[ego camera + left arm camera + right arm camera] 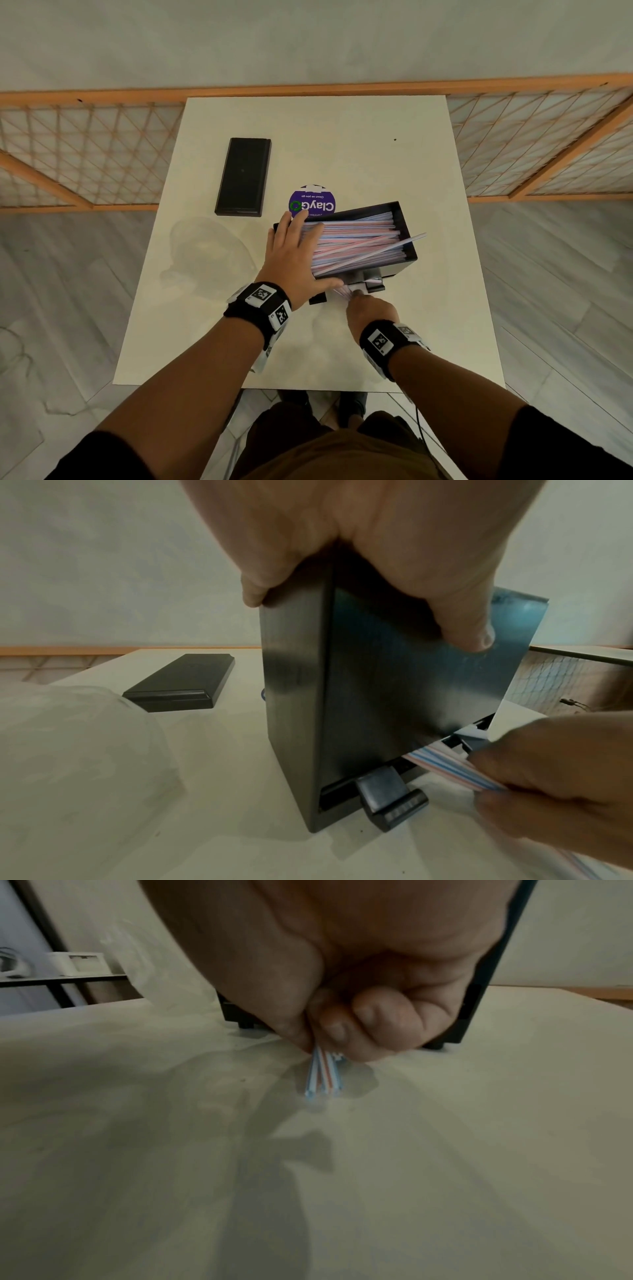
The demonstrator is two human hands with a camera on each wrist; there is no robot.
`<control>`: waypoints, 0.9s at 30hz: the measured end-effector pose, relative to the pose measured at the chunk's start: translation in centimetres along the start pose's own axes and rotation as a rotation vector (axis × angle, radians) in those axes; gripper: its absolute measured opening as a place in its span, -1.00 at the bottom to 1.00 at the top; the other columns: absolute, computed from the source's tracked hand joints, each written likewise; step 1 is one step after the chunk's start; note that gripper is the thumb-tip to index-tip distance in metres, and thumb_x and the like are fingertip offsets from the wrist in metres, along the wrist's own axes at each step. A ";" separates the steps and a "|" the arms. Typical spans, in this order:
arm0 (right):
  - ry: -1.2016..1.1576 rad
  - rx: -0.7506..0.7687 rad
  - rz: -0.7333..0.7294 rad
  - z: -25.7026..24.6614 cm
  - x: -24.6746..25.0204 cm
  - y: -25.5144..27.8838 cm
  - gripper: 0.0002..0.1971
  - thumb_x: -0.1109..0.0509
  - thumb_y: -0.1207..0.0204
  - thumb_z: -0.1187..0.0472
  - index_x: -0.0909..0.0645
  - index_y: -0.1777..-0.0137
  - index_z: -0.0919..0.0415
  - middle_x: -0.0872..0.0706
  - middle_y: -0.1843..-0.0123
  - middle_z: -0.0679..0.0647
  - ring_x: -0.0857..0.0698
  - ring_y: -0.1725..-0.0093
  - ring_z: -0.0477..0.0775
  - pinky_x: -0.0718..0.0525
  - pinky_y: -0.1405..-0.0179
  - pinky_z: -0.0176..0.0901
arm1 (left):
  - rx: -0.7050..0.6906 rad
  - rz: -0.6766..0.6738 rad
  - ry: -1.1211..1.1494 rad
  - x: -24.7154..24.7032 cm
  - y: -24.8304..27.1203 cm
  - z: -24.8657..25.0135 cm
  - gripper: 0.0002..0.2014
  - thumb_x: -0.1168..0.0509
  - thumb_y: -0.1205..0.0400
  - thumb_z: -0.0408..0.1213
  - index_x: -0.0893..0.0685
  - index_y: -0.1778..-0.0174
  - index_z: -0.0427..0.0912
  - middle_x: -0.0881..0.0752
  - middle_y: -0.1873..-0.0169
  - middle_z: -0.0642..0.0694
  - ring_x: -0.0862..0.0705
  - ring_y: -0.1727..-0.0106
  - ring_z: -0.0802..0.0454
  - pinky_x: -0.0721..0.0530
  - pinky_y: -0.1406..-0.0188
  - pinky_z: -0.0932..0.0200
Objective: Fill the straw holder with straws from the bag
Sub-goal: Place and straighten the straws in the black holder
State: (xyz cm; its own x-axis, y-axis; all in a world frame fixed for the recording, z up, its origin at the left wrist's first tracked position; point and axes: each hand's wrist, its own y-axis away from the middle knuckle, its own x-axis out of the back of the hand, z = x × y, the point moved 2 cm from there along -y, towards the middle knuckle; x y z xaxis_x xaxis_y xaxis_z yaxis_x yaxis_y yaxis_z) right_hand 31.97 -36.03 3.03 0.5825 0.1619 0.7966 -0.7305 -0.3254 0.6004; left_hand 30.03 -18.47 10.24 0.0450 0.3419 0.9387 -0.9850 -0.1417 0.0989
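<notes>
The black straw holder [406, 222] stands mid-table, packed with pink and blue striped straws [356, 240]; one straw sticks out over its right end. My left hand [294, 253] grips the holder's left end [377, 683], fingers over the top and thumb [479, 637] on the near face. My right hand [370, 308] pinches a few straws [342, 291] at the slot low on the holder's front. In the left wrist view those straws [445, 764] run from the slot into my right hand [548, 777]. In the right wrist view their ends [323, 1074] poke below my right hand's fingertips [318, 1039].
The holder's black lid [244, 176] lies flat at the back left of the white table [376, 137]. A clear plastic bag [205, 250] lies crumpled left of the holder. A purple round sticker [313, 204] is behind the holder. A wooden lattice screen [85, 154] borders the table's far side.
</notes>
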 end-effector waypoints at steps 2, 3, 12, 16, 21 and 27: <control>0.026 0.015 -0.027 1.0 -0.5 0.8 -0.66 -0.08 -0.72 0.22 -0.44 -0.44 0.23 -0.77 -0.24 0.16 -0.79 -0.17 0.24 -0.67 -0.02 0.01 | -0.007 -0.001 0.006 0.0 0.0 -0.1 0.08 -0.43 -0.36 0.49 -0.23 -0.71 0.01 -0.07 -0.74 -0.12 0.06 -0.77 -0.23 -0.12 -0.71 -0.45; 0.029 0.022 -0.034 1.6 -0.7 1.2 -0.66 -0.09 -0.70 0.23 -0.43 -0.43 0.23 -0.77 -0.24 0.16 -0.79 -0.16 0.24 -0.67 -0.01 0.01 | -0.012 -0.002 0.007 0.0 0.0 -0.2 0.08 -0.42 -0.36 0.49 -0.24 -0.70 0.01 -0.08 -0.74 -0.12 0.06 -0.77 -0.23 -0.13 -0.70 -0.46; 0.051 0.014 -0.077 6.5 -2.6 4.7 -0.76 -0.07 -0.66 0.22 -0.45 -0.25 0.15 -0.78 -0.05 0.08 -0.79 0.01 0.20 -0.58 0.17 -0.04 | -0.028 0.013 0.009 0.0 -0.1 -0.3 0.05 -0.40 -0.35 0.51 -0.32 -0.66 -0.01 -0.12 -0.74 -0.12 0.01 -0.76 -0.24 -0.19 -0.68 -0.46; 0.037 0.053 -0.069 8.0 -2.8 6.9 -0.78 -0.04 -0.64 0.21 -0.44 -0.19 0.11 -0.78 -0.02 0.08 -0.76 0.04 0.24 -0.50 0.18 -0.05 | -0.035 0.012 -0.004 -0.1 -0.1 -0.5 0.06 -0.33 -0.33 0.55 -0.31 -0.66 0.01 -0.12 -0.73 -0.12 -0.01 -0.76 -0.25 -0.21 -0.67 -0.46; 0.124 0.164 -0.096 9.0 -1.5 10.2 -0.78 -0.04 -0.68 0.21 -0.44 -0.23 0.11 -0.54 0.26 -0.04 -0.62 0.22 0.22 -0.48 0.23 -0.06 | -0.031 -0.003 0.001 -0.1 -0.1 -0.4 0.06 -0.36 -0.34 0.55 -0.28 -0.68 0.02 -0.07 -0.76 -0.11 0.06 -0.78 -0.23 -0.18 -0.68 -0.46; 0.114 0.273 0.045 7.6 5.7 12.3 -0.72 0.07 -0.80 -0.08 -0.40 -0.18 0.02 -0.73 0.06 0.08 -0.75 0.09 0.26 -0.45 0.28 -0.02 | 0.036 0.066 0.460 2.4 0.9 -0.1 -0.20 -0.25 -0.63 0.36 -0.24 -0.76 0.11 0.12 -0.81 0.08 0.21 -0.81 0.05 0.07 -0.75 -0.12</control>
State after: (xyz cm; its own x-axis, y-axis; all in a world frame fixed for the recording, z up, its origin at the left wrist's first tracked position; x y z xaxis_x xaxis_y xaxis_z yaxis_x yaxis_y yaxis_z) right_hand 28.99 -46.16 14.46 0.4969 0.2399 0.8340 -0.6229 -0.5705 0.5353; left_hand 29.24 -17.71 12.55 -0.1037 0.7065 0.7001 -0.9765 -0.2061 0.0633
